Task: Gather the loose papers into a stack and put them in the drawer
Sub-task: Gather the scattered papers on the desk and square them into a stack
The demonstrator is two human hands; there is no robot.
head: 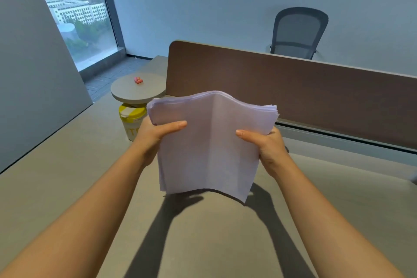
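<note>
A stack of white papers [212,142] stands upright above the grey desk [203,244], its lower edge just over the desktop and its top edge bowed. My left hand [155,135] grips the stack's left side, thumb across the front. My right hand [264,144] grips the right side the same way. The sheets are roughly aligned, with edges slightly fanned at the top right. No drawer is in view.
A brown divider panel [293,88] runs along the desk's far edge. At the left stand a round grey side table [137,91] with small pink items [138,80] and a yellow-and-white can [133,123] under it. An office chair [297,31] is behind the divider.
</note>
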